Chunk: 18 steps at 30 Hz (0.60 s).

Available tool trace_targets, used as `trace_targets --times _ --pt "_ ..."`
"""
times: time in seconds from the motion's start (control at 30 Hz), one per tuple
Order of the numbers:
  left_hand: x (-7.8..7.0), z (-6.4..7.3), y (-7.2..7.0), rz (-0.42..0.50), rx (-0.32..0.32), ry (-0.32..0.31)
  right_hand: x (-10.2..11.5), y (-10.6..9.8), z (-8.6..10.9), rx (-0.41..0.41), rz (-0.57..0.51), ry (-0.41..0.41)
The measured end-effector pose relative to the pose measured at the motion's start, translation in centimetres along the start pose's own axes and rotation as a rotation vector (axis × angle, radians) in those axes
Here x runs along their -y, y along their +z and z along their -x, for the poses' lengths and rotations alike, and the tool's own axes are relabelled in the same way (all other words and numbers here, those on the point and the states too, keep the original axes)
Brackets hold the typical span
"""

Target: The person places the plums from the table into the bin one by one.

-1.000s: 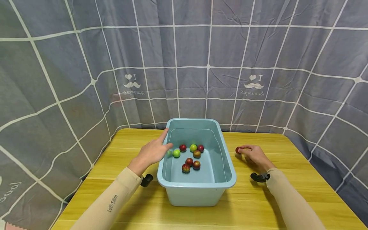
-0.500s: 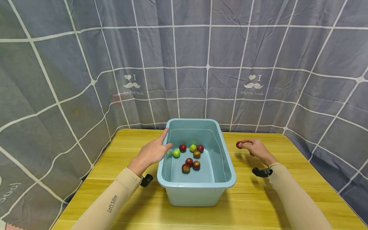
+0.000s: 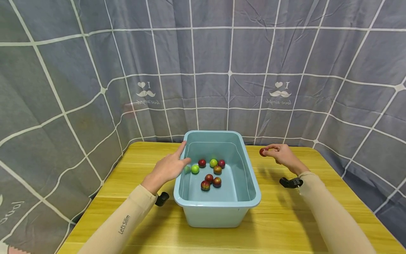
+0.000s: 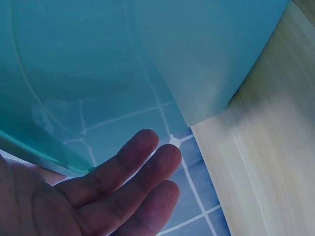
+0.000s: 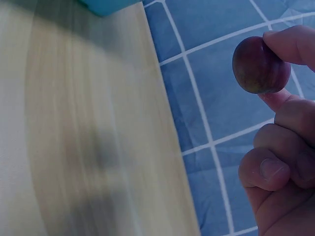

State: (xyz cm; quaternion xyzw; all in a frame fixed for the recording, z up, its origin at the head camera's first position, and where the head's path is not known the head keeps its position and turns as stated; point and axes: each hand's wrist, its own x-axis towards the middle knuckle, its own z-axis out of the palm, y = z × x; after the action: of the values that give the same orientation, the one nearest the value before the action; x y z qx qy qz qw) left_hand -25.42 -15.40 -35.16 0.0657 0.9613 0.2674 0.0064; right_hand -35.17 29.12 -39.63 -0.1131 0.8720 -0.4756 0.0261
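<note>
My right hand (image 3: pixel 283 155) pinches a dark red plum (image 5: pixel 261 65) between thumb and forefinger, raised over the table to the right of the blue tub (image 3: pixel 217 204). Its other fingers are curled in toward the palm, as the right wrist view shows. My left hand (image 3: pixel 167 166) rests at the tub's left rim, forefinger along the edge and thumb reaching over it. In the left wrist view, three nearly straight fingers (image 4: pixel 140 179) stretch out beside the tub's outer wall. Inside the tub lie several red-brown plums (image 3: pixel 205 185) and green round fruits (image 3: pixel 195 169).
The tub stands on a yellow wooden table (image 3: pixel 142 229). A grey curtain (image 3: pixel 209 91) with white grid lines hangs behind the table and along both sides. Dark wrist straps (image 3: pixel 290 182) are worn below both hands.
My right hand has lifted the plum off the table and carried it upward and slightly away from me. The left hand, the tub and the fruit in it have stayed put.
</note>
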Motion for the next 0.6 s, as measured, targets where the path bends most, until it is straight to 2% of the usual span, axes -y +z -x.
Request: trace_targets --times 0.6 --pt "0.2 -0.1 -0.1 0.000 0.001 0.005 5.4 -0.3 -0.9 0.055 0.044 -0.079"
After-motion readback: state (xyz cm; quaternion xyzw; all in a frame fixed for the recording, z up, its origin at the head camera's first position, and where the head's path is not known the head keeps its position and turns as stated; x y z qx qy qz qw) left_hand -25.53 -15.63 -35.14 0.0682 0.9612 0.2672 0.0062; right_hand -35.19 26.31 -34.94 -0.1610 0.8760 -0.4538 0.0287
